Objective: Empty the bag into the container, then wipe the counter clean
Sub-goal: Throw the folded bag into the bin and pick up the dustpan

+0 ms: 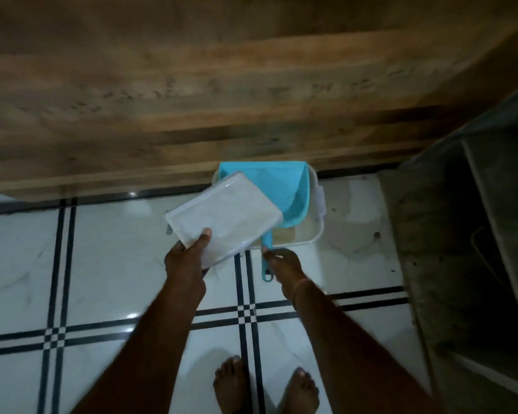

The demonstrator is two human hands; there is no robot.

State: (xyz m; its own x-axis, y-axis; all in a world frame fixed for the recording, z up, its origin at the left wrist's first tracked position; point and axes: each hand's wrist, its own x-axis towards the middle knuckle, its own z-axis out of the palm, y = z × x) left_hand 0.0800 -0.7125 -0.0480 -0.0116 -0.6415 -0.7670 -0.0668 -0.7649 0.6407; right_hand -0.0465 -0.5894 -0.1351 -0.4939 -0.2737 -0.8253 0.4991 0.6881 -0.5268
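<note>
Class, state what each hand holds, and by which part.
Left hand grips the lid by its near edge; right hand holds the dustpan by its handle.

1. We see our two forearms bare along all of their visible length, from the lower edge of the view up to the hands.
2. Our left hand is bare.
3. Our right hand is bare too, and just behind it a thin, pale orange band circles the wrist. In this dim light we cannot tell whether it is a thread or a bangle.
4. Our feet are bare at the bottom of the view, with the toes plainly showing.
</note>
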